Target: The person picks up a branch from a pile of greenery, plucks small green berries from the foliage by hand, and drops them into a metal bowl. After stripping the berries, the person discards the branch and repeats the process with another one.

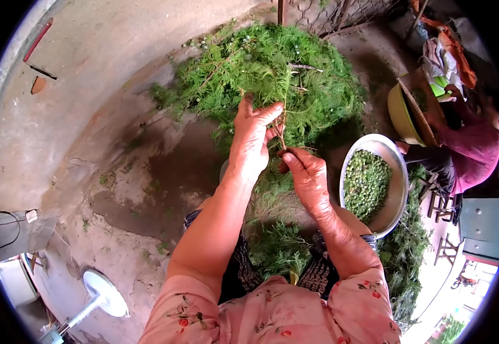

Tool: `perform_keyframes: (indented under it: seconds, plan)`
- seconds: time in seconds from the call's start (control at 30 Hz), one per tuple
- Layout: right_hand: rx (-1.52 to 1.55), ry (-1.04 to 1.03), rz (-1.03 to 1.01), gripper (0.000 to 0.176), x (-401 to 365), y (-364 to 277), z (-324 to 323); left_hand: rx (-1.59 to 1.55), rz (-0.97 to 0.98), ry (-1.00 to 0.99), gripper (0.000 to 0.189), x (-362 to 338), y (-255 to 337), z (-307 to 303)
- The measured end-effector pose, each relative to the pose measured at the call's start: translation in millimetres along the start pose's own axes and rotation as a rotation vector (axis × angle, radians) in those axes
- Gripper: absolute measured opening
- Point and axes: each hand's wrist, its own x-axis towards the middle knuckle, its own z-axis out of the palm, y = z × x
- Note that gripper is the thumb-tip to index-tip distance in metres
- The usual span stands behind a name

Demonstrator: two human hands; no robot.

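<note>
My right hand (306, 175) pinches the bare brown lower end of a leafy evergreen sprig (282, 135) between thumb and fingers. Higher on the same stem, my left hand (253, 129) has its thumb and fingers closed around it; some of those fingers are hidden. The sprig's feathery green top points away from me and overlaps a big heap of cut evergreen branches (312, 69). To the right of my right hand stands a metal basin (397, 172), partly filled with small green cones or berries (366, 183).
More greenery (281, 246) lies between my legs and along the basin's right side. At far right a person in a magenta top (473, 149) sits by a yellow tub (399, 114). A white fan (106, 292) stands at lower left, and small stools (444, 206) at right.
</note>
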Motion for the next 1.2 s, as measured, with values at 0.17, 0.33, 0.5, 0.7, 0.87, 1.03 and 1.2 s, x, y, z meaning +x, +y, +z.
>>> perform_keyframes:
  seconds: [0.17,0.33,0.5,0.7,0.87,1.03,1.2]
  plan:
    - [0.026,-0.07,-0.002,0.054,5.1,11.8,-27.7,0.268,0.118,0.009,0.052,4.9,-23.9,8.0]
    - [0.301,0.026,0.013,0.059,15.5,-12.0,-41.2,0.948,0.71,-0.017,0.053,-3.2,-48.0,20.3]
    - [0.87,0.324,0.216,0.032,26.2,-5.7,-35.0,1.241,0.925,-0.049,0.067,-25.3,-57.9,41.2]
    - [1.032,0.297,0.323,0.028,31.9,8.1,-68.5,0.939,0.711,-0.266,0.061,-34.2,-70.3,42.7]
    - [1.006,0.298,0.497,0.025,30.4,8.8,-78.4,0.394,0.403,0.048,0.015,-12.8,-55.6,30.3]
    - [1.065,0.348,0.415,0.022,28.9,6.3,-81.9,0.457,0.068,-0.06,0.021,-25.0,-57.0,34.1]
    - [1.103,0.259,0.456,0.025,22.9,3.8,-71.2,0.361,0.145,-0.083,0.022,-19.1,-61.0,40.9]
